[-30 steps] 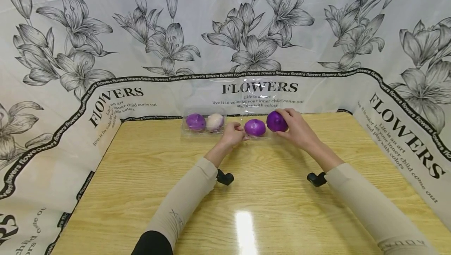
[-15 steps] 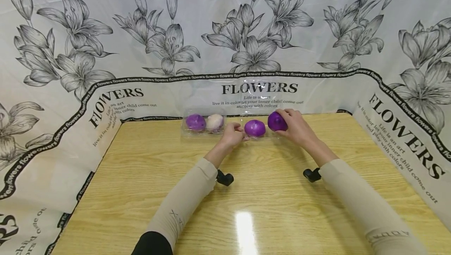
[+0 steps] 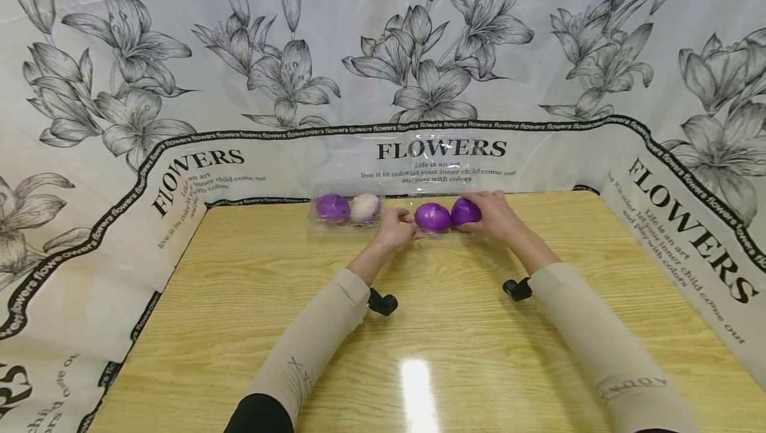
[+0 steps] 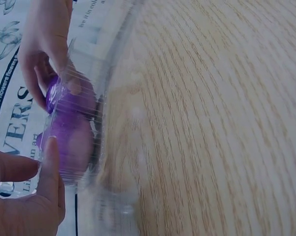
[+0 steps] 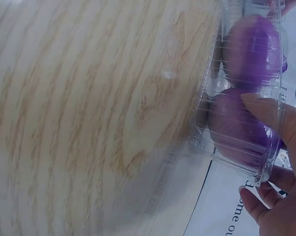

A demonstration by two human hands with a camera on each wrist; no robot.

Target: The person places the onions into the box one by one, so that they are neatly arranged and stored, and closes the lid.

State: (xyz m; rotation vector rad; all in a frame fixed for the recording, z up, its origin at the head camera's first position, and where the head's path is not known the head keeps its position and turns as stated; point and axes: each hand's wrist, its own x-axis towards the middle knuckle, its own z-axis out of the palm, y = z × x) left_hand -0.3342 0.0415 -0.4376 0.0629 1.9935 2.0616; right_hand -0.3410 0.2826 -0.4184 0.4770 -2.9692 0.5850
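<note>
An open clear plastic box (image 3: 444,165) stands at the table's far edge, its lid raised. One purple ball (image 3: 432,217) lies in it. My right hand (image 3: 492,215) grips a second purple ball (image 3: 463,211) and holds it low in the box, right beside the first. In the right wrist view my thumb (image 5: 265,110) lies over that ball (image 5: 233,130) behind the box wall (image 5: 206,123). My left hand (image 3: 396,225) pinches the box's left end. In the left wrist view its thumb (image 4: 50,167) presses the box (image 4: 96,147) next to the nearer ball (image 4: 69,140).
A second, closed clear box (image 3: 346,209) sits just left, holding a purple ball (image 3: 332,207) and a whitish ball (image 3: 365,207). The wooden table (image 3: 419,326) is walled on three sides by a flower-printed sheet (image 3: 179,87).
My right hand has brought its purple ball down and left into the box, up against the other ball. The left hand has stayed on the box's end.
</note>
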